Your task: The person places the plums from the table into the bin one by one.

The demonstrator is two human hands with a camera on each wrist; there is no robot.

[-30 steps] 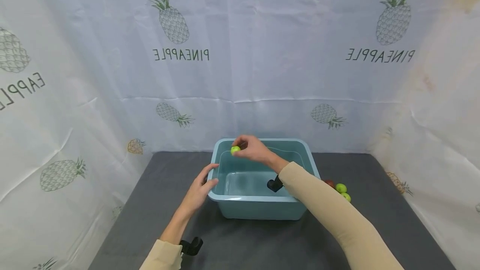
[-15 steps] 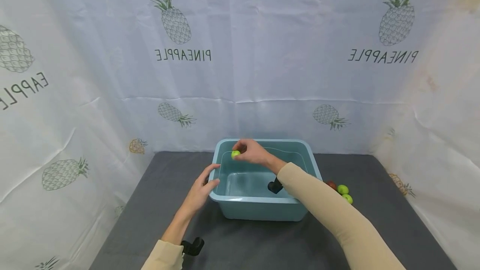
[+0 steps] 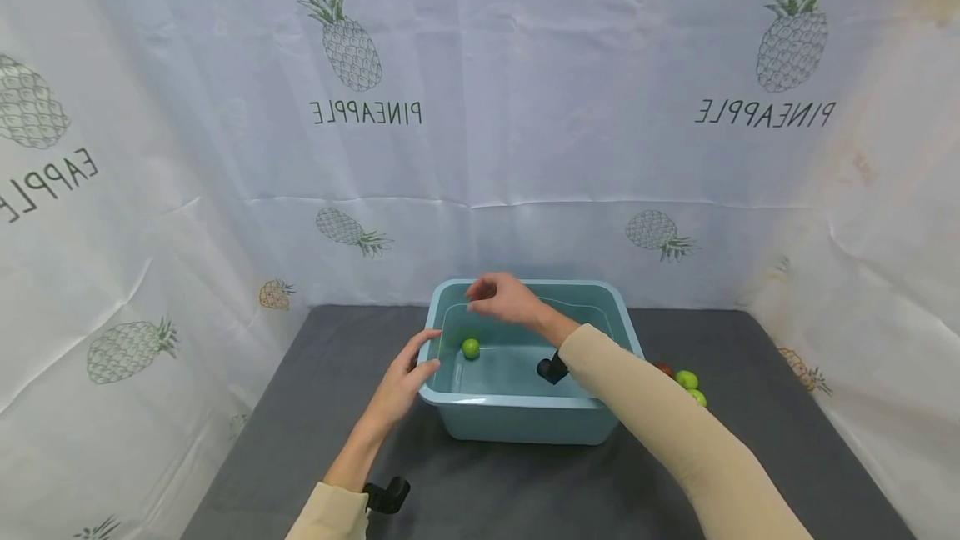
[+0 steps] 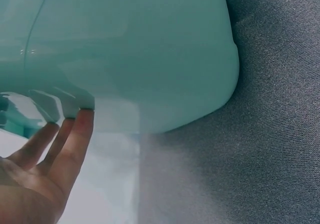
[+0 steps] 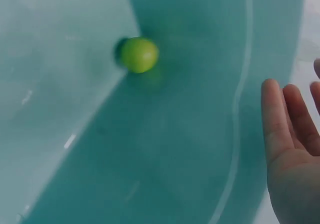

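A pale blue-green plastic tub point(image 3: 525, 419) stands on the dark tabletop. Inside it, on the floor at its left end, lies a small round green fruit point(image 3: 470, 348), also seen in the right wrist view against the tub's wall. My right hand point(image 3: 510, 300) hovers over the tub above this fruit, its fingers extended and holding nothing. At the tub's left side, my left hand point(image 3: 393, 386) holds the rim, thumb and index finger over the edge. In the left wrist view its other fingers point(image 4: 80, 134) press on the outer wall.
Right of the tub, partly behind my right sleeve, lie two green fruits point(image 3: 686, 379) and a red one point(image 3: 664, 369). A white cloth with pineapple prints point(image 3: 525, 148) hangs behind the table point(image 3: 360, 340) and along both sides.
My right hand has let go of the green fruit, which has dropped to the tub's floor. The left hand keeps its place on the rim.
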